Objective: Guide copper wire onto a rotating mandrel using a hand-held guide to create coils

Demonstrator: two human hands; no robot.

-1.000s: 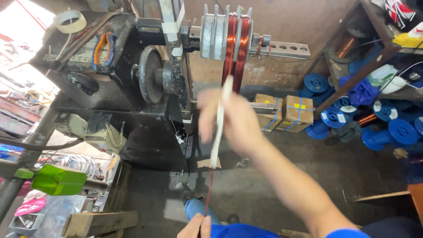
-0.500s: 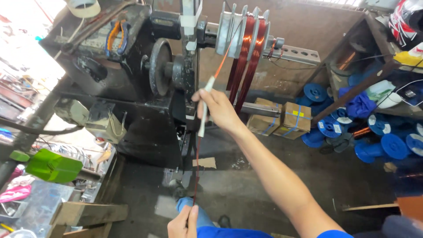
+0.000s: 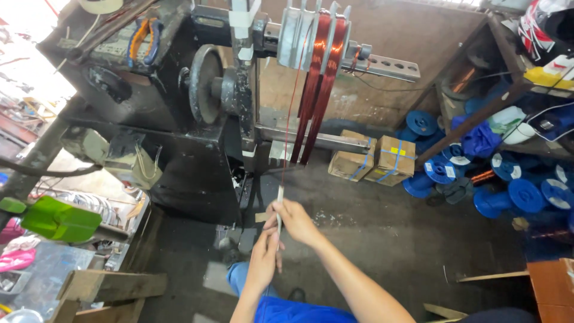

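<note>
A thin copper wire [image 3: 290,113] runs down from the winding former [image 3: 314,36] on the black coil winding machine [image 3: 203,90] to my hands. Loops of reddish copper coil [image 3: 315,90] hang from the former. My right hand [image 3: 296,220] pinches a thin white sleeve tube [image 3: 280,200] that sits on the wire, low in front of the machine. My left hand [image 3: 264,260] grips the same tube and wire just below the right hand. Both hands are close together.
Two small cardboard boxes [image 3: 373,160] sit on the floor behind the machine. Blue spools [image 3: 508,188] are piled under a shelf at the right. A green object [image 3: 57,218] and clutter lie on a bench at the left. Pliers [image 3: 143,33] rest on the machine top.
My right hand has come down from near the former to low in front of me, sliding the white tube along the wire. My left hand has risen to join it.
</note>
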